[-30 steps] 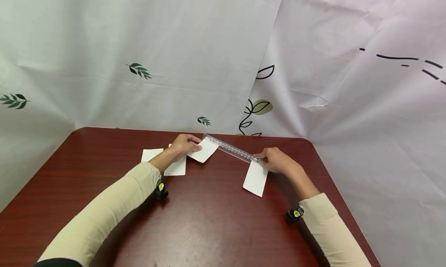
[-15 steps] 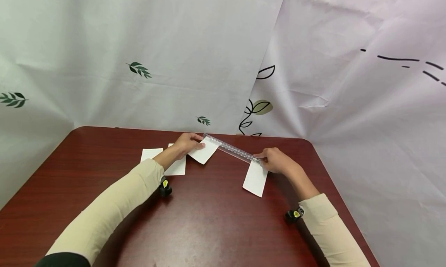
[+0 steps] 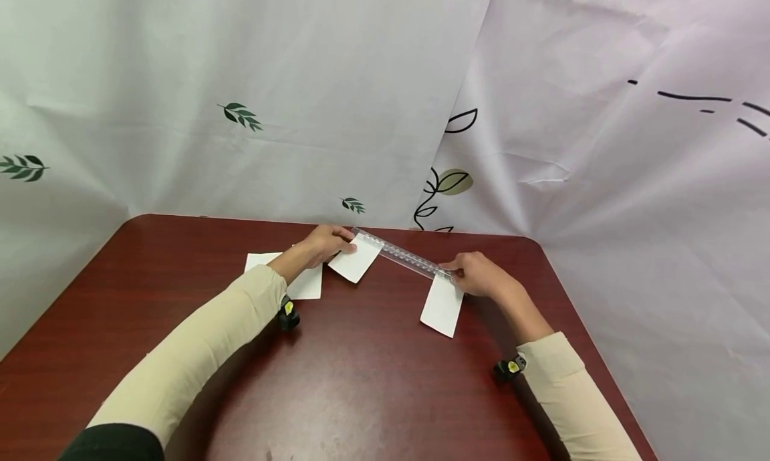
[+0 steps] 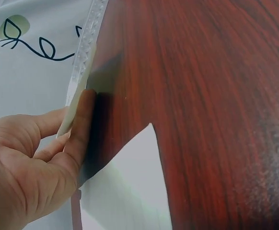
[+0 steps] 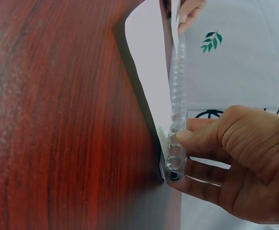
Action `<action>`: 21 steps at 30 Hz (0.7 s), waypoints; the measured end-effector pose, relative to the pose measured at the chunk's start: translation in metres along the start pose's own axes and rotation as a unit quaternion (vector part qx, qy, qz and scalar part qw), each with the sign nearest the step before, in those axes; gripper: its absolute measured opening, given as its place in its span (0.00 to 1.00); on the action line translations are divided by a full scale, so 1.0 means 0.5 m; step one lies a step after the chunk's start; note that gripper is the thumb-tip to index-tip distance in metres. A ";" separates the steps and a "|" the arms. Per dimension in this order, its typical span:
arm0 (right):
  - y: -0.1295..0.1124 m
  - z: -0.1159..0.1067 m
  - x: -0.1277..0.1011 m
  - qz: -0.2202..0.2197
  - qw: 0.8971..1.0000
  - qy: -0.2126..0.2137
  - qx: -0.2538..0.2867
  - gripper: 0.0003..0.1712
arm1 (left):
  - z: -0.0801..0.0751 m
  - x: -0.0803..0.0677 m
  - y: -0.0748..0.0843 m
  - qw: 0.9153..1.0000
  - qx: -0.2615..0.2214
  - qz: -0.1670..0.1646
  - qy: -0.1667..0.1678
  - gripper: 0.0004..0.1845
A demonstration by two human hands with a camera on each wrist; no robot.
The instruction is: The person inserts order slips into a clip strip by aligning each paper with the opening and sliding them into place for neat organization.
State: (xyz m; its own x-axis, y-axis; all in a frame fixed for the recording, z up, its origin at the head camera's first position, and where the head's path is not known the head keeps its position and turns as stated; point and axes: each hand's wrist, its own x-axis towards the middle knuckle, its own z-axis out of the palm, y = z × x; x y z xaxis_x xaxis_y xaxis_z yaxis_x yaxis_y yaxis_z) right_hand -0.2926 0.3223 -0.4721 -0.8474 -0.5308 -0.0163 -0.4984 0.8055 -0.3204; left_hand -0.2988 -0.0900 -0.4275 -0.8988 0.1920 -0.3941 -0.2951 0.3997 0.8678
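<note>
A long clear plastic strip (image 3: 408, 256) with a row of round bead-like pieces slants across the far half of the table in the head view. My right hand (image 3: 481, 275) grips its right end, thumb on the beads (image 5: 174, 163) in the right wrist view. One white paper slip (image 3: 442, 309) hangs from the strip beside that hand. At the far left end, my left hand (image 3: 327, 242) pinches another white slip (image 3: 357, 260) between thumb and fingers. This second slip's upper edge meets the strip; the left wrist view shows it edge-on.
Two more white slips (image 3: 308, 284) lie flat on the reddish-brown table (image 3: 361, 381), partly under my left forearm. The table's far edge is close behind both hands. A pale curtain (image 3: 289, 147) with leaf prints hangs behind it.
My left hand has shifted slightly right and away from me, along with its slip at the strip's left end. My right hand stays on the strip's right end.
</note>
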 end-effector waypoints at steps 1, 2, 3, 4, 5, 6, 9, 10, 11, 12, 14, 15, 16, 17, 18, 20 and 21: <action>-0.007 -0.005 -0.002 -0.001 1.000 0.000 0.000 0.26 | -0.001 0.000 0.001 1.000 0.000 -0.002 -0.004 0.25; 0.000 -0.003 0.004 0.007 1.000 -0.003 0.008 0.26 | 0.000 0.001 0.003 1.000 -0.002 -0.003 -0.006 0.25; -0.007 -0.009 0.003 0.012 1.000 -0.008 0.008 0.26 | 0.001 0.001 0.004 1.000 -0.004 -0.004 -0.009 0.25; -0.014 -0.014 0.000 0.012 1.000 -0.014 0.008 0.25 | 0.002 0.002 0.005 1.000 -0.008 -0.005 -0.012 0.24; -0.020 -0.020 -0.002 0.009 1.000 -0.016 0.005 0.25 | 0.003 0.003 0.006 1.000 -0.011 -0.006 -0.015 0.24; -0.016 -0.016 -0.001 0.002 1.000 -0.013 0.000 0.25 | 0.005 0.003 0.007 1.000 -0.015 -0.006 -0.018 0.25; -0.003 -0.009 0.002 0.010 1.000 -0.007 0.003 0.24 | 0.009 0.006 0.009 0.999 -0.018 -0.003 -0.028 0.25; 0.002 -0.006 0.004 0.010 1.000 -0.008 0.000 0.24 | 0.011 0.006 0.010 0.999 -0.016 -0.001 -0.031 0.26; 0.007 -0.003 0.006 0.009 1.000 -0.007 -0.002 0.24 | 0.012 0.007 0.010 0.999 -0.014 0.001 -0.035 0.27; 0.013 0.003 0.009 0.014 1.000 -0.002 0.000 0.25 | 0.012 0.007 0.011 0.999 -0.012 0.002 -0.039 0.27; 0.004 -0.004 0.007 0.013 1.000 -0.005 0.001 0.24 | 0.014 0.008 0.012 0.999 -0.007 0.005 -0.044 0.28; 0.001 -0.004 0.007 0.009 1.000 -0.004 -0.005 0.24 | 0.015 0.008 0.013 0.999 -0.007 0.005 -0.047 0.29; -0.008 -0.010 0.005 0.007 1.000 -0.006 -0.005 0.25 | 0.016 0.008 0.014 0.999 -0.007 0.006 -0.049 0.29; -0.015 -0.015 0.003 0.008 1.000 -0.006 -0.002 0.25 | 0.018 0.007 0.014 0.999 -0.008 0.006 -0.051 0.29; -0.020 -0.018 0.001 0.007 1.000 -0.006 -0.003 0.25 | 0.019 0.006 0.015 0.998 -0.010 0.006 -0.054 0.29; -0.021 -0.019 0.000 0.000 1.000 -0.010 -0.012 0.25 | 0.023 0.004 0.017 0.998 -0.013 0.007 -0.056 0.28; -0.013 -0.013 0.003 0.001 1.000 -0.008 -0.010 0.25 | 0.026 0.003 0.018 0.998 -0.016 0.006 -0.058 0.28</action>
State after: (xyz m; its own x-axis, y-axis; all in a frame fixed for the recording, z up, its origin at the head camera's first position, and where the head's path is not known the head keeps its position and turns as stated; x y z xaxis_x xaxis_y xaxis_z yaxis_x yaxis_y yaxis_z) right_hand -0.2917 0.3180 -0.4637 -0.8453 -0.5333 -0.0312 -0.5009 0.8116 -0.3005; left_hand -0.2987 -0.0745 -0.4243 -0.8599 0.2994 -0.4134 -0.2952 0.3688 0.8814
